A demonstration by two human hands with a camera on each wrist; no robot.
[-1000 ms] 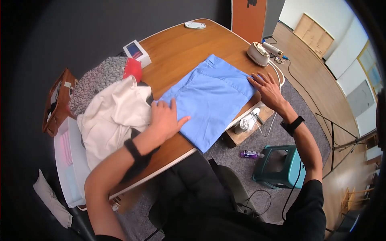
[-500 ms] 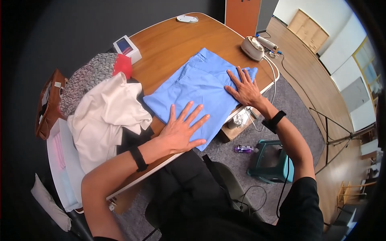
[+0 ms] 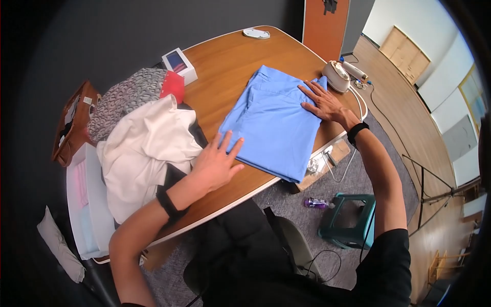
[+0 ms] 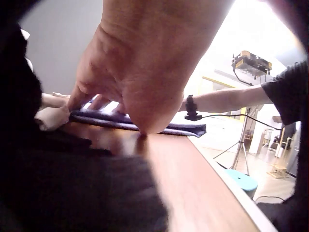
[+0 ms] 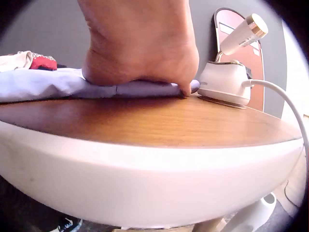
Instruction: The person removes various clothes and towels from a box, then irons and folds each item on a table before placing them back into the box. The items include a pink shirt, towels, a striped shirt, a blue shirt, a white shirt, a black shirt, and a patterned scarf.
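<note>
A folded blue garment [image 3: 279, 117] lies flat on the wooden table, its near corner reaching the table's front edge in the head view. My left hand [image 3: 212, 166] is spread at the garment's left side, fingertips right at its edge and thumb pointing along the tabletop. Flat fingers of my right hand [image 3: 327, 105] rest on the garment's upper right part. From the right wrist view, the heel of the right hand [image 5: 140, 63] is over the garment's edge [image 5: 43, 86], which is a low stack of layers. Neither hand grips anything.
Left of the garment lie a crumpled white cloth [image 3: 146, 148], a grey knitted item [image 3: 128, 100] and a white bin [image 3: 97, 204]. A white steamer base [image 3: 336, 77] with a hose stands at the table's right edge. A teal stool [image 3: 350, 220] is on the floor.
My left hand pressed on the garment's near left part half a second ago and is now at its left edge. The garment lies narrower and its near edge straighter. The right hand stays on it.
</note>
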